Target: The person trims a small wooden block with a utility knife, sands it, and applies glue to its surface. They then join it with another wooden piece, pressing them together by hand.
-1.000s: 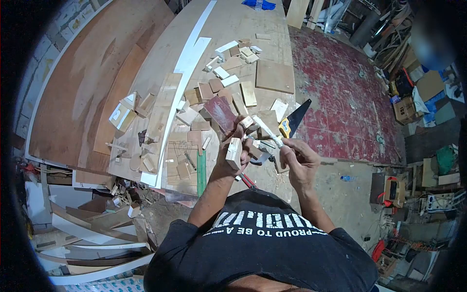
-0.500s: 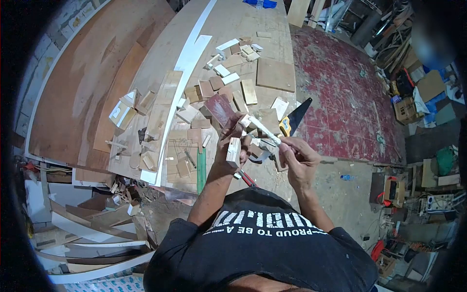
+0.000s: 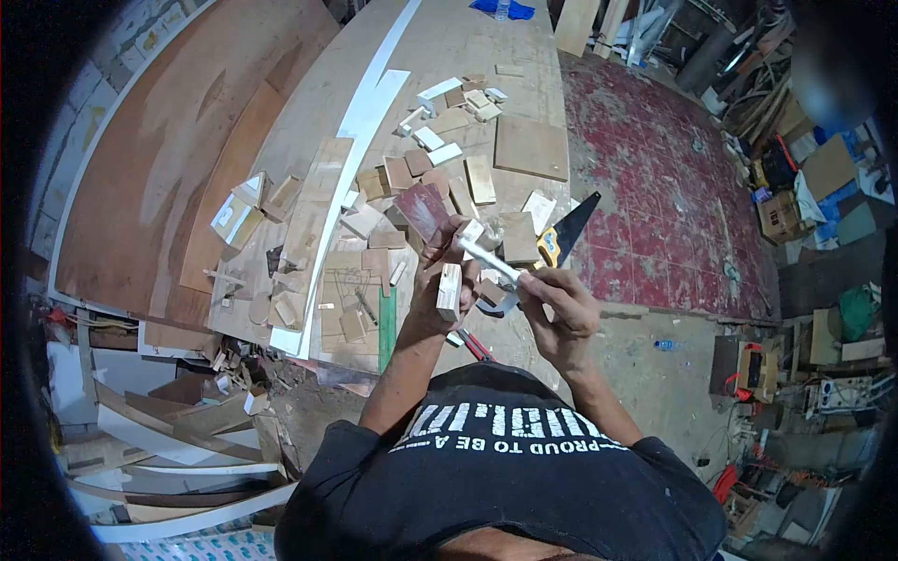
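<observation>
My left hand (image 3: pixel 438 280) is closed around a pale wooden block (image 3: pixel 449 292), its light end grain facing up. A second pale block end (image 3: pixel 472 230) shows at the fingertips of the same hand. Beyond those fingers, a reddish-brown flat piece (image 3: pixel 423 211) overlaps them in this view. My right hand (image 3: pixel 566 313) pinches a thin white stick (image 3: pixel 493 260) between thumb and fingers. The stick slants up to the left, its far end right at the block end by my left fingertips. Just past my right hand lies a handsaw (image 3: pixel 572 229) with a yellow handle.
Wood offcuts (image 3: pixel 447 151) are scattered over the plywood worktable (image 3: pixel 449 42). A long white strip (image 3: pixel 360 112) runs along it. A green strip (image 3: pixel 387 327) lies near the front edge, left of my arm. Red flooring (image 3: pixel 645 187) is to the right.
My right hand has moved left and slightly toward me. The white stick's far end has shifted left and down along the block at my left fingertips. My left hand stays nearly still.
</observation>
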The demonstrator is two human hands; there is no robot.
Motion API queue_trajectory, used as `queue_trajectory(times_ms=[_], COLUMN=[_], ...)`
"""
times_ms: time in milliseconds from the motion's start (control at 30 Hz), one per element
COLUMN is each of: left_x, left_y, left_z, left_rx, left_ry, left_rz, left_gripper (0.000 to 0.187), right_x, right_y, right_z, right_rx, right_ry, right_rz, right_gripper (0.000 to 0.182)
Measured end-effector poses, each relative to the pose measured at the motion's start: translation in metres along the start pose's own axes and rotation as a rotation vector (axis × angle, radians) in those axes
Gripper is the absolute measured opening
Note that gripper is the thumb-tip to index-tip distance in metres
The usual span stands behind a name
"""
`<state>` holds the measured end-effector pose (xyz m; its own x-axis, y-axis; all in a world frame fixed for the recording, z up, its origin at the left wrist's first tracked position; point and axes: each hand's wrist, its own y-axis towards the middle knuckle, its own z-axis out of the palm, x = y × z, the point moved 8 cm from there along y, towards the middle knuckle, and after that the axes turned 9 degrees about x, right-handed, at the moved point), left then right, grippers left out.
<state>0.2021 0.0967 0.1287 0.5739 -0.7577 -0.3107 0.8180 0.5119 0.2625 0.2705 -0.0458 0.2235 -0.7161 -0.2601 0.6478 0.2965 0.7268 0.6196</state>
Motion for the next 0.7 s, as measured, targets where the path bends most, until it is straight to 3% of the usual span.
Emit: queue_trajectory(times_ms=[33,100,167,233,500,567,633,700], left_x=[0.0,0.001,0.003,0.006,-0.001,-0.006,-0.014,-0.021], left_y=[-0.002,-0.001,-0.002,-0.002,-0.005,-0.007,-0.005,-0.003], left_z=[-0.004,-0.006,-0.007,-0.001,0.001,-0.005,-0.024,-0.047], left_rx=[-0.032,-0.024,-0.008,0.004,-0.071,-0.113,-0.201,-0.176], left_ry=[0.004,-0.023,0.003,0.032,-0.025,0.017,0.056,0.151], left_rz=[-0.016,-0.009,-0.001,-0.006,0.007,0.022,0.002,-0.015], left_gripper=[0.034,0.033,0.032,0.033,0.032,0.033,0.031,0.024], right_x=[0.0,-0.011,-0.016,-0.012,-0.008,-0.02,-0.055,-0.08], right_y=[-0.002,-0.006,-0.004,0.003,0.004,-0.002,-0.009,-0.006], right_z=[-0.002,-0.01,-0.014,-0.005,0.01,-0.005,-0.016,-0.022], right_rx=[-0.007,-0.088,-0.178,-0.126,0.006,-0.026,-0.114,-0.147], right_ry=[0.024,0.061,0.1,0.049,-0.061,-0.078,0.189,0.21], right_rz=[-0.016,0.155,0.122,0.017,-0.02,0.039,0.22,0.349], right_gripper=[0.027,0.023,0.022,0.023,0.023,0.026,0.031,0.03])
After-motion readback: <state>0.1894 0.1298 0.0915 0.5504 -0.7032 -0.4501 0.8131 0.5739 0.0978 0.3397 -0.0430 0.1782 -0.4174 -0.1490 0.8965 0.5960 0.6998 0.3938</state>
